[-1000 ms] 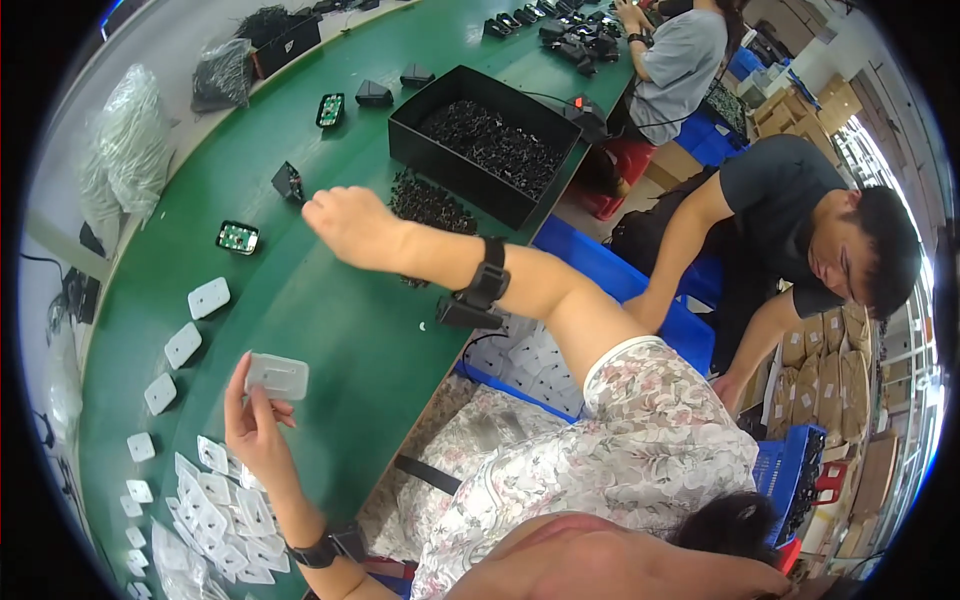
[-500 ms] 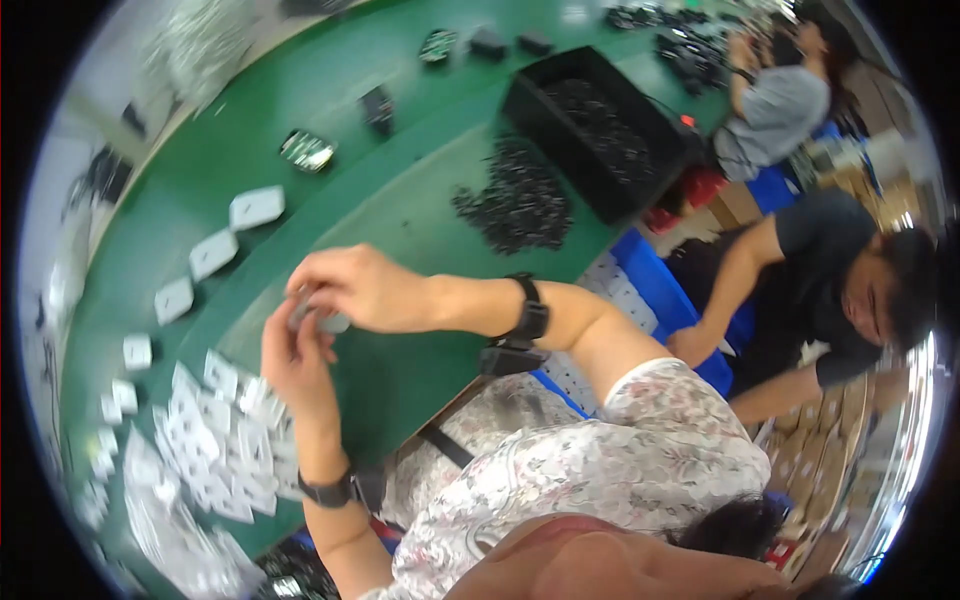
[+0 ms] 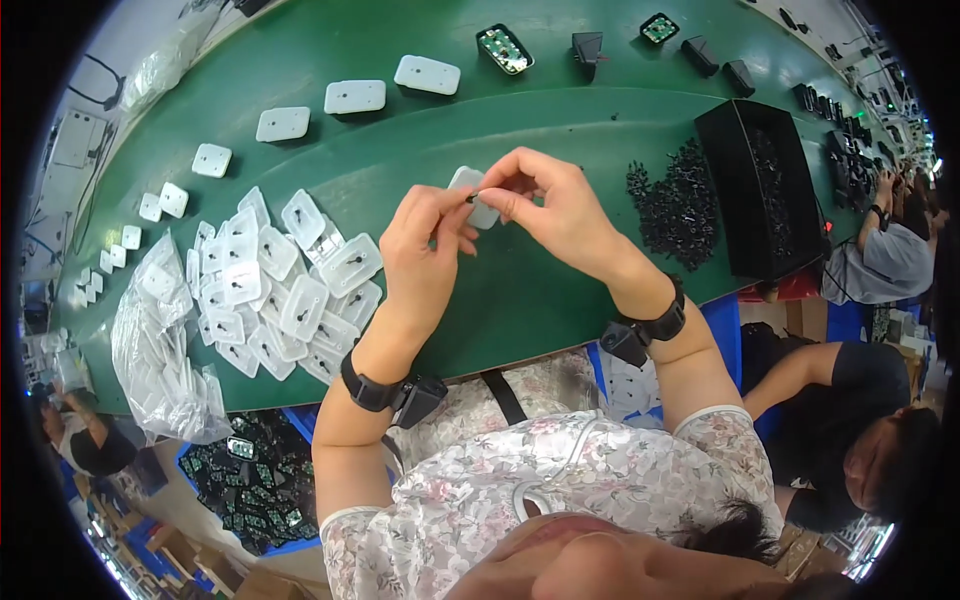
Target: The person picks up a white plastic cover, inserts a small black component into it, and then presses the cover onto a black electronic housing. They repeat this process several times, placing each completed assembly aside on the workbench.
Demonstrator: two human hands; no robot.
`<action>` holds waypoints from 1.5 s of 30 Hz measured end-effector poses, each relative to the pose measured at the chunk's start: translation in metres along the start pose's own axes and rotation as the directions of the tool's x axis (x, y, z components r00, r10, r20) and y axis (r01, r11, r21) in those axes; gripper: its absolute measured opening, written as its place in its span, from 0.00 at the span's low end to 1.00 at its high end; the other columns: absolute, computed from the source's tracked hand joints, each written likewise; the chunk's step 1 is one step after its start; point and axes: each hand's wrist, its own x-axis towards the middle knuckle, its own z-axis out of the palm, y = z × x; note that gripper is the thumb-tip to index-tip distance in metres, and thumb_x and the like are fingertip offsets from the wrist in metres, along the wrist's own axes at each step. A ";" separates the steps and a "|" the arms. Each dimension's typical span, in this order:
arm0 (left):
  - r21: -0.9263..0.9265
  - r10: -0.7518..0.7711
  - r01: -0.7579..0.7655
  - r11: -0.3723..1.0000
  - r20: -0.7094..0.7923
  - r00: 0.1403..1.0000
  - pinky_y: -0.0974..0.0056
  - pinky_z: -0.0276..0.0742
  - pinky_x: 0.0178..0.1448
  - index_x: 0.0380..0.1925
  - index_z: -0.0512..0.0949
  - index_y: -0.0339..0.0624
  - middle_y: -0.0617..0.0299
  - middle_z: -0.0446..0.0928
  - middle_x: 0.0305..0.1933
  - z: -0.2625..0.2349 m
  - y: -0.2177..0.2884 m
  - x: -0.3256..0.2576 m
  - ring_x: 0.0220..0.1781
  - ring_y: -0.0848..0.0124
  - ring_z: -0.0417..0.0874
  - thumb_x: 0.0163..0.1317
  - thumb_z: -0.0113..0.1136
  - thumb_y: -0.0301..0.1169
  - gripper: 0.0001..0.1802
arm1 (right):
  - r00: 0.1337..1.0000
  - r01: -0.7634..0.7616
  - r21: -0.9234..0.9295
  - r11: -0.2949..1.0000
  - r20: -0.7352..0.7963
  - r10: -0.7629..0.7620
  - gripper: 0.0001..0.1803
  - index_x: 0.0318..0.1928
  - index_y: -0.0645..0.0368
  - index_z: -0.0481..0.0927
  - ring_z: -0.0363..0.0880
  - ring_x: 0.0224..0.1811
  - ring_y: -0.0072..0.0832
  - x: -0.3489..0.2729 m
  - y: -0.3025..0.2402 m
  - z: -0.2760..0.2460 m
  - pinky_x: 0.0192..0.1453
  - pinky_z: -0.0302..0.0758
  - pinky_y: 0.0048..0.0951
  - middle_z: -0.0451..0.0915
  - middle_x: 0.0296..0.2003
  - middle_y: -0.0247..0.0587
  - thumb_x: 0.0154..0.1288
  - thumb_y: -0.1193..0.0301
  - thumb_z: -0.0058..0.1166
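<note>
Over a green table (image 3: 520, 310), the left hand (image 3: 420, 235) and right hand (image 3: 555, 205) meet, their thumbs and index fingers pinched together on a small dark piece (image 3: 471, 198). A translucent white cover (image 3: 484, 215) sits just behind those fingertips, showing above and below them; whether the left hand's curled fingers also grip it cannot be told. Leftward lies a heap of similar covers (image 3: 300, 305); rightward, small black parts (image 3: 680, 205) beside a black box (image 3: 733, 190). Farther off, white-topped cases (image 3: 355, 96) form a curved row.
</note>
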 end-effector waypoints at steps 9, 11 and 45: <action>-0.460 -0.347 0.352 0.815 0.100 0.933 0.67 0.79 0.49 0.43 0.70 0.27 0.50 0.77 0.43 0.000 0.006 0.003 0.42 0.65 0.83 0.64 0.51 0.20 0.08 | 0.988 0.124 -0.172 0.977 -0.070 -0.138 0.06 0.32 0.64 0.76 0.69 0.26 0.11 0.000 0.004 0.004 0.26 0.63 0.15 0.76 0.28 0.30 0.59 0.76 0.59; -0.472 -0.343 0.349 0.809 0.102 0.934 0.67 0.78 0.50 0.42 0.70 0.28 0.50 0.77 0.43 0.000 0.007 0.003 0.43 0.65 0.83 0.64 0.51 0.21 0.08 | 0.985 0.129 -0.178 0.976 -0.087 -0.147 0.06 0.32 0.64 0.76 0.69 0.26 0.10 0.001 0.006 0.005 0.26 0.63 0.15 0.76 0.28 0.30 0.59 0.76 0.59; -0.384 -0.335 0.388 0.838 0.199 0.921 0.74 0.74 0.29 0.35 0.73 0.31 0.58 0.78 0.29 -0.009 0.015 0.004 0.26 0.74 0.80 0.64 0.55 0.28 0.08 | 0.991 0.085 -0.182 0.980 0.117 -0.064 0.13 0.38 0.61 0.74 0.68 0.30 0.12 0.004 -0.001 -0.011 0.30 0.66 0.16 0.74 0.30 0.27 0.57 0.70 0.62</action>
